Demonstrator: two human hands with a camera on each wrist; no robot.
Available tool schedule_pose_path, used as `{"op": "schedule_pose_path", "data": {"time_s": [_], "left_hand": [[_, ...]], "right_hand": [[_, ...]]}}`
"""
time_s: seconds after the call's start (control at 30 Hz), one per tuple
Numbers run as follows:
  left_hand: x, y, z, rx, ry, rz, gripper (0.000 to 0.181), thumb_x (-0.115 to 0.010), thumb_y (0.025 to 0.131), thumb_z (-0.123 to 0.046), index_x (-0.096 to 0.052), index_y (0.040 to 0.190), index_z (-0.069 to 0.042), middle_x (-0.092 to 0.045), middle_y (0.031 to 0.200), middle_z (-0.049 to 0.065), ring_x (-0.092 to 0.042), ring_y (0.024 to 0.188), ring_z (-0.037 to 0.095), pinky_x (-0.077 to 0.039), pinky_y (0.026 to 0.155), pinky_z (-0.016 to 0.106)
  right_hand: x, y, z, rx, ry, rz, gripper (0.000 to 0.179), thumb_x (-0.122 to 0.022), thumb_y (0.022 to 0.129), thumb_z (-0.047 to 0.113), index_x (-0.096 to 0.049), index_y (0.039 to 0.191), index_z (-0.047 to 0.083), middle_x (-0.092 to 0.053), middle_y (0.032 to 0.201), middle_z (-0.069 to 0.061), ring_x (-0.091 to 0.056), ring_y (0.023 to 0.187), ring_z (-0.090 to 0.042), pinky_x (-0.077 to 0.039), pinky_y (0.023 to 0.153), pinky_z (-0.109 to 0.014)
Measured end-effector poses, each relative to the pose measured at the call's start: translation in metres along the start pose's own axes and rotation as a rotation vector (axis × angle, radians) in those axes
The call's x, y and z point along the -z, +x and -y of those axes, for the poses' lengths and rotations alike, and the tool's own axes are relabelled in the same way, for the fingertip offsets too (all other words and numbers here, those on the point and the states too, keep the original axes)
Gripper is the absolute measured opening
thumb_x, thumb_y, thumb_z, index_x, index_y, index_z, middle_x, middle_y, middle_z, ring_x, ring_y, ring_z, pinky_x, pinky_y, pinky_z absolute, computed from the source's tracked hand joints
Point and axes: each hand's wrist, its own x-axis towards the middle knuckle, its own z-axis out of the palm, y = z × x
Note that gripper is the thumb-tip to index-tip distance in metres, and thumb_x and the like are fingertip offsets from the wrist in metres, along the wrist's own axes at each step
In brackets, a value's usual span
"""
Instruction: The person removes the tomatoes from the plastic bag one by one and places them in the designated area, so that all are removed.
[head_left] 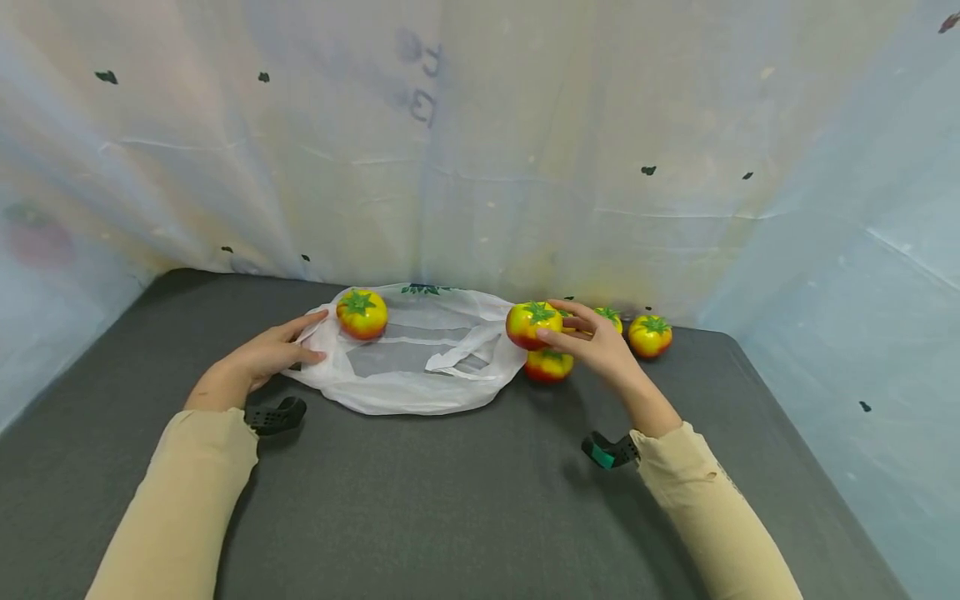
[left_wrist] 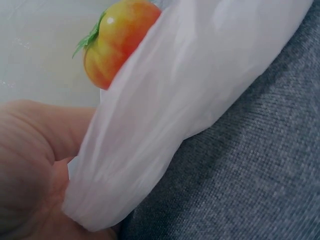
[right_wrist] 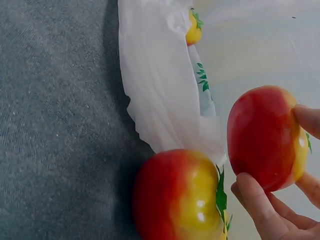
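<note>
A white plastic bag (head_left: 408, 400) lies spread with its mouth up, a red-and-yellow tomato (head_left: 362, 315) at its left end. My left hand (head_left: 262, 354) holds the bag's left end between thumb and fingers; in the left wrist view the white film (left_wrist: 145, 125) covers part of that hand. My right hand (head_left: 588, 337) pinches another tomato (head_left: 532, 325) by its sides, raised beside the bag's right rim. In the right wrist view this held tomato (right_wrist: 265, 137) shows its red underside, and thumb and fingertips press on it. Below it, a further tomato (head_left: 549, 367) sits on the table.
More tomatoes stand behind my right hand, one (head_left: 609, 318) partly hidden and one (head_left: 650, 336) farther right. The dark grey cloth-covered table (head_left: 420, 500) ends at a pale plastic sheet wall (head_left: 480, 167) behind and at both sides. A loose bag handle (head_left: 465, 354) lies across the bag's mouth.
</note>
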Motion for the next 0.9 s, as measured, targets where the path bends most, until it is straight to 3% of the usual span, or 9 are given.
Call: {"op": "schedule_pose_path", "data": {"time_s": [0.3, 0.53, 0.9], "left_hand": [[-0.001, 0.001, 0.0, -0.022, 0.011, -0.005, 0.088, -0.062, 0.092, -0.02, 0.0, 0.155, -0.016, 0.018, 0.156, 0.027, 0.012, 0.142, 0.049, -0.003, 0.111, 0.067], [0.0, 0.0, 0.0, -0.015, 0.023, -0.004, 0.087, -0.061, 0.093, -0.021, 0.0, 0.155, -0.017, 0.017, 0.156, 0.026, 0.012, 0.142, 0.049, -0.005, 0.111, 0.068], [0.001, 0.001, 0.001, -0.011, -0.013, 0.011, 0.089, -0.062, 0.092, -0.021, 0.001, 0.155, -0.018, 0.019, 0.155, 0.026, 0.014, 0.142, 0.048, -0.004, 0.111, 0.068]], "right_hand": [[0.011, -0.005, -0.005, -0.002, 0.015, -0.041, 0.064, -0.073, 0.084, 0.038, -0.049, 0.14, 0.022, -0.044, 0.143, -0.013, -0.052, 0.124, -0.03, -0.047, 0.1, -0.045], [0.021, -0.009, -0.013, 0.0, 0.001, -0.056, 0.065, -0.07, 0.086, 0.037, -0.045, 0.143, 0.019, -0.036, 0.15, -0.011, -0.038, 0.136, -0.03, -0.049, 0.098, -0.044], [0.042, -0.02, -0.027, -0.034, -0.057, -0.121, 0.069, -0.068, 0.087, 0.041, -0.041, 0.146, 0.017, -0.039, 0.146, -0.019, -0.047, 0.128, -0.032, -0.055, 0.086, -0.026]]}}
